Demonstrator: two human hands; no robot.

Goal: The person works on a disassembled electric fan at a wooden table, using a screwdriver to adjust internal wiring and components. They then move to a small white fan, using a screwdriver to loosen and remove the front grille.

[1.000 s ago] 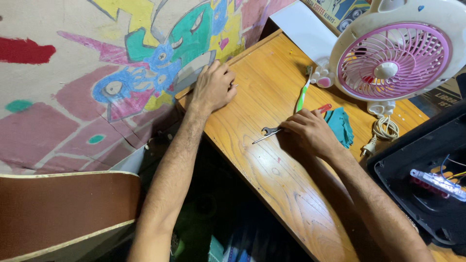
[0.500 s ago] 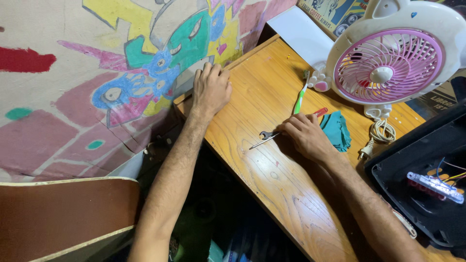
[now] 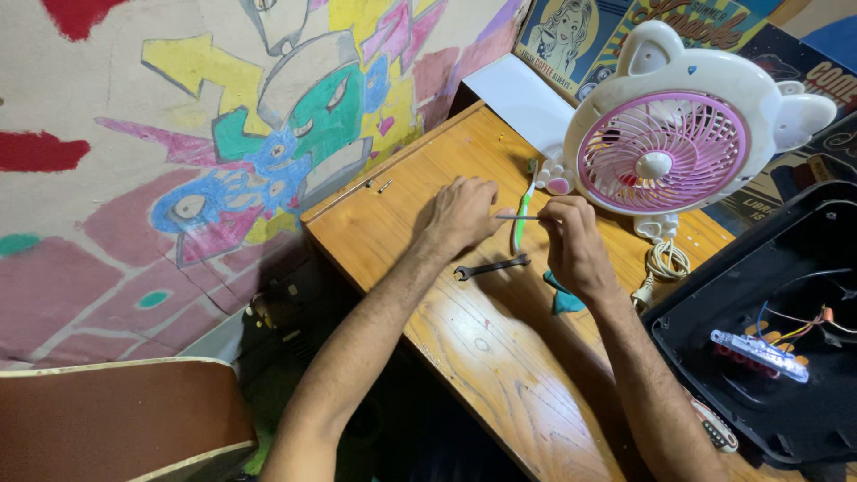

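I am looking down over a wooden tabletop (image 3: 464, 330) with both bare hands working close together near its far end. My left hand (image 3: 464, 214) is hovering just above the wood with its fingers (image 3: 486, 192) curled inward, and they are pinching one end of a thin metal rod (image 3: 518, 217). My right hand (image 3: 571, 241) is meeting it from the other side, its fingers (image 3: 555, 212) closing on the opposite end of the same rod, so the rod is being held level between the two hands, lifted clear of the tabletop. I cannot tell what kind of tool the rod is, since most of it is hidden by the fingertips.

Directly under the rod, a green toothbrush (image 3: 522, 219) is lying on the wood, pointing away from me toward the fan. Just nearer to me, a small dark spanner (image 3: 491, 267) is lying flat, close to my left wrist but not touching it. A crumpled teal cloth (image 3: 562, 299) is peeking out from under my right wrist.

A white table fan with a pink grille (image 3: 665, 156) is standing just beyond my right hand, with its coiled white cord (image 3: 665, 263) bundled at its foot. To the right, an open black case (image 3: 786, 295) is showing wires and a small light strip inside. On the left, a painted wall (image 3: 223, 161) is running alongside the tabletop.
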